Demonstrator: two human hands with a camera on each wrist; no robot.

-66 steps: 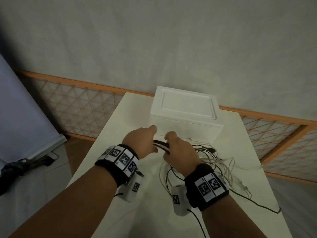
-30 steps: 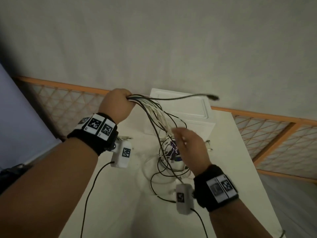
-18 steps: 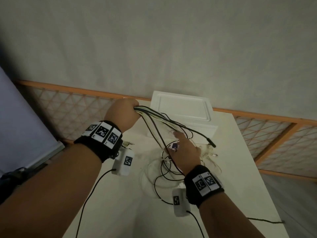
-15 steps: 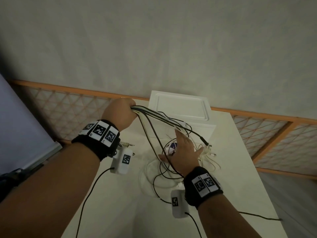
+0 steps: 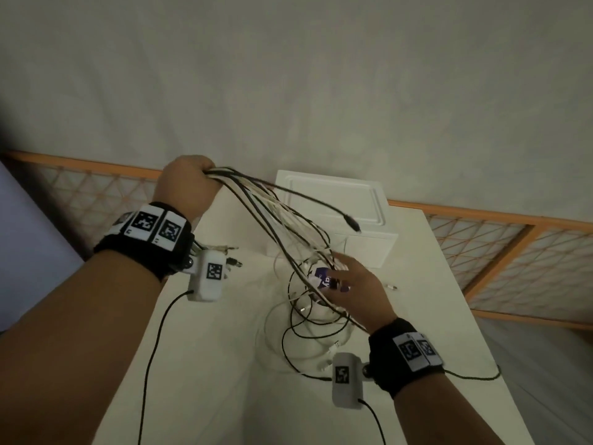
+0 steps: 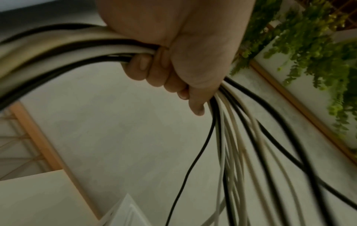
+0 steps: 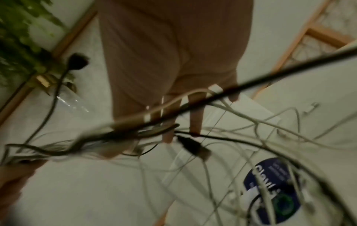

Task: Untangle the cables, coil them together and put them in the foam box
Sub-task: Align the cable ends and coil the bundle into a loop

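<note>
— Pale plaster wall behind, orange lattice fencing (image 5: 96, 200) along its foot, and a white tabletop (image 5: 205, 364) in front. Where are the cables?

— The bundle of black and white cables (image 5: 272, 213) is gathered in the left hand (image 5: 187, 187), raised above the table's far left part. From that fist the strands run down and to the right, their long axis slanting toward the loose tangle lying on the table just in front of the white foam box (image 5: 333, 200), whose lid is on.

— How is the left hand set?

— Fingers (image 6: 139, 67) curled tight round the bundle, cables leaving both sides of the fist.

— And the right hand (image 5: 359, 290)?

— Spread flat, fingers straight and apart, pushed in among the strands over the tangle; it grips nothing.

— Any loose ends?

— 1 black cable arcs over the box lid, its plug (image 5: 353, 224) pointing down and right.

— Writing?

— A white pack with a round blue label (image 7: 270, 192) lies under the strands; it reads roughly "Clavil", the rest blurred. Square black-and-white coded markers sit on both wristbands.
</note>
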